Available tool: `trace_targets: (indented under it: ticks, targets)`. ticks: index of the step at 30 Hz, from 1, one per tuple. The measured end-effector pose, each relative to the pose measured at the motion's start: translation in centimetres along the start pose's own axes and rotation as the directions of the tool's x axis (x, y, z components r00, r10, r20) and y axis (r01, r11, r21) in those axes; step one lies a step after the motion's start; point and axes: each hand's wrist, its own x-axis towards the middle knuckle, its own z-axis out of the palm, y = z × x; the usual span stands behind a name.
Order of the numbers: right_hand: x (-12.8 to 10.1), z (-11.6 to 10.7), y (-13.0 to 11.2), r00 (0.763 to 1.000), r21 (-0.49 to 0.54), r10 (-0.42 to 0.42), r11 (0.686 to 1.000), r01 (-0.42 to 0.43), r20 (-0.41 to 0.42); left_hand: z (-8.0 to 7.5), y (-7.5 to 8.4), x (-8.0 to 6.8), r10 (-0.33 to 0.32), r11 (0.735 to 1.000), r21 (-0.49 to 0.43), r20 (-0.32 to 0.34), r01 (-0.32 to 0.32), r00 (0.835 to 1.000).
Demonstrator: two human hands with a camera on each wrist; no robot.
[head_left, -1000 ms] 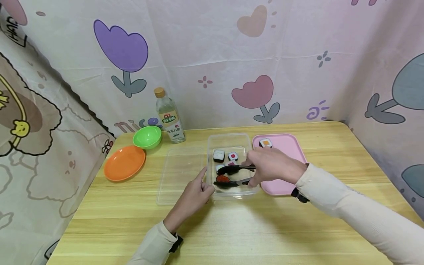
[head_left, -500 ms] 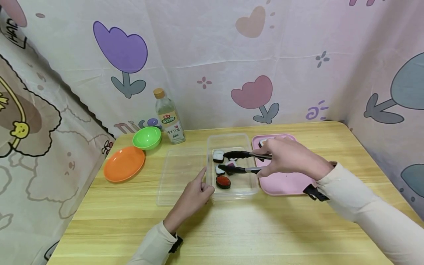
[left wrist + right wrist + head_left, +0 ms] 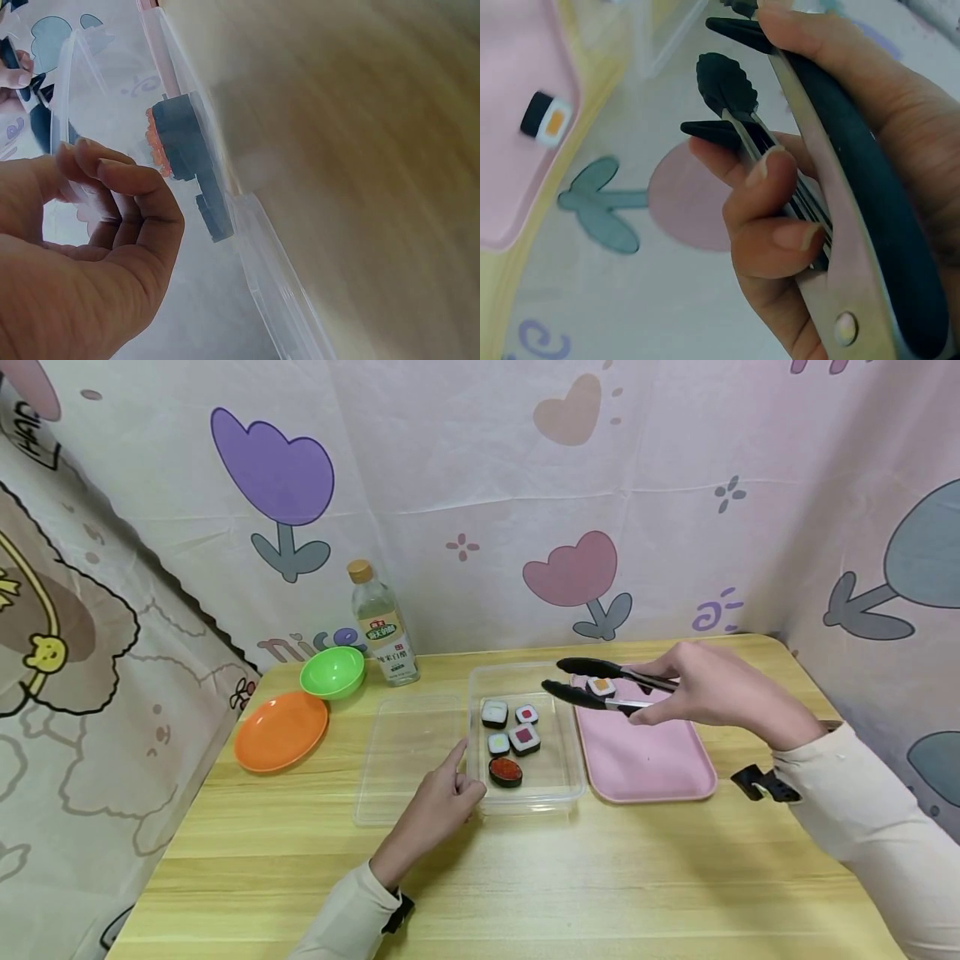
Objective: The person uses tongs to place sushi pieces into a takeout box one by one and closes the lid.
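Note:
My right hand [image 3: 708, 689] grips black-and-silver tongs [image 3: 600, 667], their tips parted with nothing between them, over the back left of the pink tray [image 3: 652, 760]. On that tray, partly behind the tongs, sits a sushi roll with an orange centre [image 3: 601, 687]. In the clear plastic container [image 3: 552, 774] lie an oval sushi with red roe topping [image 3: 506, 772], a white-topped roll [image 3: 494, 714], and several rolls with coloured centres, one of them a purple-red-centred roll [image 3: 524, 739]. My left hand [image 3: 431, 810] has its index finger pointing along the container's left wall, the other fingers loosely curled.
A clear lid [image 3: 408, 760] lies flat left of the container. Farther left are an orange plate [image 3: 281, 732] and a green bowl [image 3: 333, 672]. A bottle with an orange cap [image 3: 386, 631] stands near the back edge of the wooden table [image 3: 525, 893], before a patterned cloth.
My right hand has lifted the tongs away from the roe sushi and moved right and back, from the container to over the tray. The roe sushi stays in the container; my left hand keeps still.

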Motion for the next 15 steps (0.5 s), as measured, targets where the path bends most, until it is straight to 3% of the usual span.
trace_targets:
  ticks: [15]
  targets:
    - [1.4,1.6,5.5,0.991,0.012,0.106,0.994,-0.106,-0.085,0.0,0.0,0.0,-0.001,1.0,0.008,-0.004,0.001,1.0]
